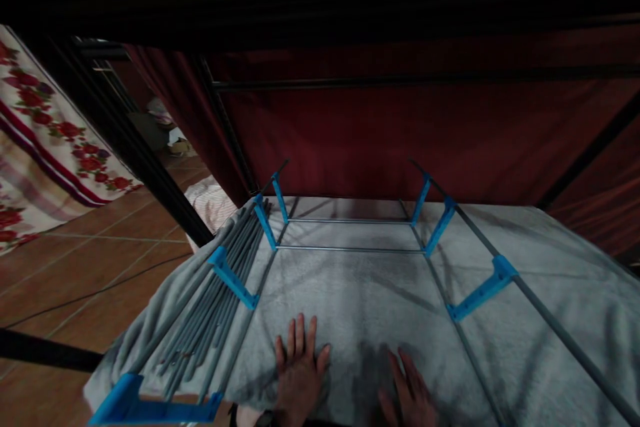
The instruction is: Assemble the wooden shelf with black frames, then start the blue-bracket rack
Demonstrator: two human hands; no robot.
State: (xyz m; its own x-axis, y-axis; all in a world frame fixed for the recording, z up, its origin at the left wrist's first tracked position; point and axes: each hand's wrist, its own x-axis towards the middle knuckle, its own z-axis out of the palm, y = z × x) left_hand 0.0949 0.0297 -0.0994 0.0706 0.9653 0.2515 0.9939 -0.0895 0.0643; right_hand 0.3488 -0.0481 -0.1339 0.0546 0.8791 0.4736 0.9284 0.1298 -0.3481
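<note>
My left hand (300, 373) rests palm down on the grey blanket (350, 300), fingers spread, with a dark band at its wrist. To its right, my right hand (411, 393) has its fingers stretched out near the cloth; part of it is cut off by the lower edge. Neither hand holds anything. Around them stands a rack frame of grey tubes (475, 353) joined by blue plastic connectors (483, 290). Two thin crossbars (350, 249) link its sides at the far end. Loose grey tubes (215, 310) lie bundled inside the left side, beyond a blue connector (155, 410) at the near left.
Dark red curtains (375, 140) hang behind the bed, with a black rail (425, 80) across them. A black post (120, 133) rises at the left. Beyond it are a tiled floor (100, 260), a dark cable (100, 290) and a flowered cloth (60, 140).
</note>
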